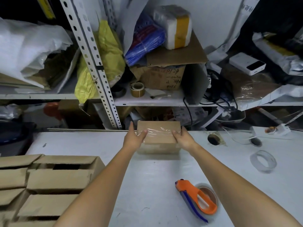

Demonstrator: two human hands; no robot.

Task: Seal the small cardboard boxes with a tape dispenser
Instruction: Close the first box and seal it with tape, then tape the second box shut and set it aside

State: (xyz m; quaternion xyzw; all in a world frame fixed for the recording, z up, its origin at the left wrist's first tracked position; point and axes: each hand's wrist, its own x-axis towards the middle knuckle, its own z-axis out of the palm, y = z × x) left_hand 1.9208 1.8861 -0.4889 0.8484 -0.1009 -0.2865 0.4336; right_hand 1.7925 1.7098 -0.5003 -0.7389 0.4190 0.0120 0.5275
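A small closed cardboard box [158, 135] with clear tape across its top sits on another box at the far edge of the white table [147, 177]. My left hand [133, 138] holds its left end, thumb on top. My right hand [182, 138] holds its right end the same way. The orange and blue tape dispenser [196, 198] lies on its side on the table, near my right forearm, untouched. Several unsealed cardboard boxes [54, 177] with loose flaps are stacked at the front left.
A loose roll of clear tape [263, 161] lies at the right of the table. A round cable hole [213, 139] and white cables are beyond it. Cluttered metal shelves [147, 100] with bags, a brown tape roll [137, 89] and a carton stand behind the table.
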